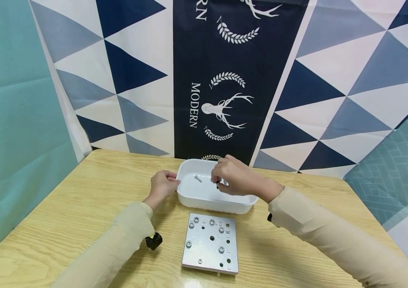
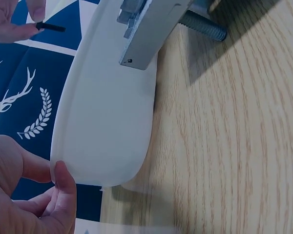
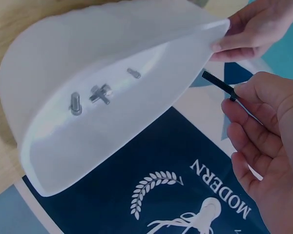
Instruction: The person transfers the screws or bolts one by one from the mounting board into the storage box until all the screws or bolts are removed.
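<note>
A white plastic tub (image 1: pixel 211 205) stands at the back of the table. My left hand (image 1: pixel 162 185) pinches its left rim between thumb and fingers. Over the tub, my right hand (image 1: pixel 235 176) pinches a black screw (image 3: pixel 219 84) by its head end, the threaded shank pointing away from the fingertips. Inside the tub lie several silver bolts, among them an upright-looking bolt (image 3: pixel 75 103), a crossed pair (image 3: pixel 101 94) and a smaller bolt (image 3: pixel 134 73) nearer the left hand.
In front of the tub, a silver metal plate (image 1: pixel 204 254) with holes and several socket-head bolts lies on the wooden table (image 1: pixel 81 224). A patterned cloth wall (image 1: pixel 135 96) rises right behind the tub. Black wrist mounts (image 1: pixel 154 241) hang below the sleeves.
</note>
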Available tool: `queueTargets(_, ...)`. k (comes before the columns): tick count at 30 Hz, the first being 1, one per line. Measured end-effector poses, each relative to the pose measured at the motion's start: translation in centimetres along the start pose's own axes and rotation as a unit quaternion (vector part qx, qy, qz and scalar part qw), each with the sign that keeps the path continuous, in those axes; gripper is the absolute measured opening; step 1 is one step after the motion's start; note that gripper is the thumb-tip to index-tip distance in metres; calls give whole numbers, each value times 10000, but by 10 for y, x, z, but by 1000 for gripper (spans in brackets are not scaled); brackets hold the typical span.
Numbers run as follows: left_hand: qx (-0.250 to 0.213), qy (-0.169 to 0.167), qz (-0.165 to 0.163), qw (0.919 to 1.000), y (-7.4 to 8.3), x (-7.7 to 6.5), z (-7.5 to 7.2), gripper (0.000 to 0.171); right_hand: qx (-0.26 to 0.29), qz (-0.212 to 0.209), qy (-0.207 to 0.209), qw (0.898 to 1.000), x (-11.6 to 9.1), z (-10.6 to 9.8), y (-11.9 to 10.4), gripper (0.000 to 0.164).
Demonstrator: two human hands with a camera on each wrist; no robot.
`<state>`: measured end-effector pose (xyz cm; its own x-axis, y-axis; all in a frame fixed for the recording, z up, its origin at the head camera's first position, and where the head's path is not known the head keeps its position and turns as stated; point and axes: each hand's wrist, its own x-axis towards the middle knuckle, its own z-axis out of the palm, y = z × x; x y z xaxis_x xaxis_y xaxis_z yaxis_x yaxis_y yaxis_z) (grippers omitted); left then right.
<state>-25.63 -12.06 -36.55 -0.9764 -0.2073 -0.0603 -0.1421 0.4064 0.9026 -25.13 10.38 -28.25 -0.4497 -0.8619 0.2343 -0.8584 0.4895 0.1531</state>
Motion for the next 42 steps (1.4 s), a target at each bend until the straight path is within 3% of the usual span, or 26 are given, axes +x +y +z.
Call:
queueTargets(6,-29,22,30,10000,3,1,-1,23,94,104,-118,9998,7,1,15,11)
queueTargets(14,9,22,-30,10000,4,1,-2,25,366,590,-616,9957,17,3,39,9)
queueTargets(20,-32,53,-3,10000,2,0,-2,23,542,788,-715,9928,23,6,51,11)
queueTargets(34,-117,97,68,9999,-6,-7,5,23,806,1751,-1129,9747,31,24,66,13)
queueTargets(42,-76,185,144,9997,-4,-8,4,20,710,1762,-1215,9742,29,28,69,14)
